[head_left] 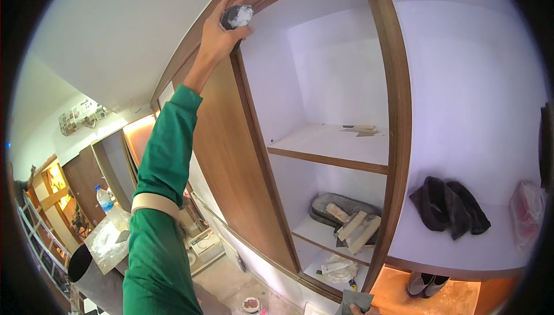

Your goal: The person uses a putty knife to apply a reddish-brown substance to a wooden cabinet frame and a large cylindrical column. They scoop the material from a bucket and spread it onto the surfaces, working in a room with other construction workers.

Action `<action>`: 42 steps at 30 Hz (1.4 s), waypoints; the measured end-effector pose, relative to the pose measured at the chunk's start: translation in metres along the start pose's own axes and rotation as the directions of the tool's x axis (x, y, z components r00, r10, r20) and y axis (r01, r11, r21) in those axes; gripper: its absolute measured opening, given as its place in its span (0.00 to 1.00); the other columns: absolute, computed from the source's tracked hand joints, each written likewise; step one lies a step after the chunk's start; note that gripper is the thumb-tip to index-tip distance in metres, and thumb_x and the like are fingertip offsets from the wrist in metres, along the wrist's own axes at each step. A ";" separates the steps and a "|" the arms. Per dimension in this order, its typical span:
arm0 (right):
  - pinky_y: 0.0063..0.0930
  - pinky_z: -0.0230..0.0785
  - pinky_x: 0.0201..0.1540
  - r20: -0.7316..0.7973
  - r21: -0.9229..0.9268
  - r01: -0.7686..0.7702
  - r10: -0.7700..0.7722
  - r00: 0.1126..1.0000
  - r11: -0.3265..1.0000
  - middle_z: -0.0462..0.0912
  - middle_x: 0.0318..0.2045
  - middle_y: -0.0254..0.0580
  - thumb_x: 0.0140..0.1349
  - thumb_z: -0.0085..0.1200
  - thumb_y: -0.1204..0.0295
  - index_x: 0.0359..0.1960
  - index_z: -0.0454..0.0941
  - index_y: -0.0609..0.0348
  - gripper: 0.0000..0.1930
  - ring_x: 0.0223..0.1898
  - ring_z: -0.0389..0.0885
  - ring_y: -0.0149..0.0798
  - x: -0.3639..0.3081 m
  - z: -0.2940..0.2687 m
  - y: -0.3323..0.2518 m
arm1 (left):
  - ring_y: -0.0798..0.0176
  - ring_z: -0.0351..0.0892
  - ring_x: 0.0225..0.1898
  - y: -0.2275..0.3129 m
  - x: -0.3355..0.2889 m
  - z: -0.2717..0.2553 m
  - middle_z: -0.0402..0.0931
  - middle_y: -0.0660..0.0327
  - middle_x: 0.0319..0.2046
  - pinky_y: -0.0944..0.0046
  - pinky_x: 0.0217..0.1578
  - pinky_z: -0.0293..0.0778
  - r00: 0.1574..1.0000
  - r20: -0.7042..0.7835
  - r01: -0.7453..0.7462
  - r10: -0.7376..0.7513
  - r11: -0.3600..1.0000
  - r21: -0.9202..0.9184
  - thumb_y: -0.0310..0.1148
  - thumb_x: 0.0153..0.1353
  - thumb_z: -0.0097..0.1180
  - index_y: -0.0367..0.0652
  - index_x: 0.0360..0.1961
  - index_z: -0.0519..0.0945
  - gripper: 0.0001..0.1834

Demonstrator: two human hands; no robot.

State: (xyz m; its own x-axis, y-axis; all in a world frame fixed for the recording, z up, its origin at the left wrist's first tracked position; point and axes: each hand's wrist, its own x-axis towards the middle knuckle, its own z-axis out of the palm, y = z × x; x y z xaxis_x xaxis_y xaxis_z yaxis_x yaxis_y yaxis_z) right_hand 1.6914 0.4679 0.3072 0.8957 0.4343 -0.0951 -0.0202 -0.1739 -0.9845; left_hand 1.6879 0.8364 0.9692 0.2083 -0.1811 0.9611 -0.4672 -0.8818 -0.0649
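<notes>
My left hand [216, 39], in a green sleeve with a beige band, is raised to the top of a brown wooden cabinet frame [398, 84]. Its fingers are closed around a dark flat piece with white paste [239, 16] on it; the exact kind of piece is unclear. At the lower edge, only the fingertips of my right hand [358, 310] show. They grip a grey flat scraper blade [356, 299], below the cabinet's lower corner. A brown sliding door panel [222, 142] stands beside the open white compartment.
Thin strips lie on the middle shelf [323, 140]. Below are a dark oval tray [323, 204] and wood offcuts [360, 231]. Dark cloth [447, 208] and a plastic bag [526, 214] sit at right. A ladder [43, 240], bottle [104, 198] and open tub [251, 305] are lower left.
</notes>
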 end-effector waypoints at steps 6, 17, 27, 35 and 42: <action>0.35 0.73 0.42 -0.024 0.052 0.221 -0.220 0.975 0.974 0.84 0.36 0.53 0.58 0.62 0.67 0.40 0.80 0.72 0.17 0.36 0.82 0.42 -0.013 -0.003 -0.025 | 0.68 0.78 0.28 0.061 -0.059 0.002 0.81 0.54 0.44 0.69 0.30 0.76 0.993 0.027 0.116 -0.112 0.963 -0.242 0.24 0.48 0.62 0.32 0.61 0.68 0.36; 0.37 0.69 0.50 0.247 -0.096 0.264 -0.234 0.940 0.960 0.83 0.37 0.54 0.58 0.60 0.63 0.40 0.80 0.69 0.19 0.40 0.81 0.47 0.002 0.016 -0.021 | 0.61 0.82 0.33 0.145 -0.613 0.075 0.82 0.47 0.42 0.63 0.37 0.77 -0.145 0.088 0.948 -0.986 -0.113 0.298 0.46 0.46 0.70 0.33 0.55 0.75 0.39; 0.33 0.73 0.39 0.412 -0.172 0.144 -0.062 0.909 0.975 0.85 0.32 0.47 0.52 0.65 0.66 0.38 0.80 0.69 0.18 0.33 0.81 0.37 0.023 0.030 -0.023 | 0.66 0.80 0.28 0.334 -0.930 0.032 0.80 0.59 0.28 0.63 0.31 0.76 -0.641 0.246 0.597 -0.727 -0.270 0.756 0.52 0.47 0.69 0.38 0.42 0.79 0.30; 0.31 0.72 0.41 0.459 -0.138 0.198 -0.114 0.881 0.970 0.85 0.33 0.46 0.53 0.64 0.65 0.39 0.81 0.67 0.17 0.35 0.82 0.36 0.031 0.049 -0.031 | 0.66 0.81 0.29 0.403 -0.911 -0.015 0.79 0.60 0.30 0.64 0.31 0.76 -0.924 0.223 0.329 -0.310 -0.349 0.877 0.54 0.49 0.66 0.36 0.43 0.78 0.32; 0.29 0.74 0.38 0.552 -0.097 0.248 -0.155 0.819 0.964 0.86 0.30 0.43 0.52 0.64 0.66 0.35 0.83 0.66 0.15 0.32 0.82 0.33 0.030 0.063 -0.020 | 0.62 0.80 0.24 0.451 -0.985 0.014 0.82 0.58 0.25 0.61 0.26 0.78 -0.896 -0.102 0.391 -0.432 -0.877 0.280 0.53 0.44 0.69 0.37 0.33 0.83 0.28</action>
State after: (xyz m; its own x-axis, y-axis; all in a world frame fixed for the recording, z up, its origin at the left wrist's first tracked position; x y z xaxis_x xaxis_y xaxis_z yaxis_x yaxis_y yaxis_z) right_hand 1.6908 0.5397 0.3146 0.4917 0.8707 -0.0064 0.2459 -0.1459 -0.9583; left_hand 1.2844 0.6112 -0.0104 -0.0723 0.5876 -0.8059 0.7317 0.5803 0.3575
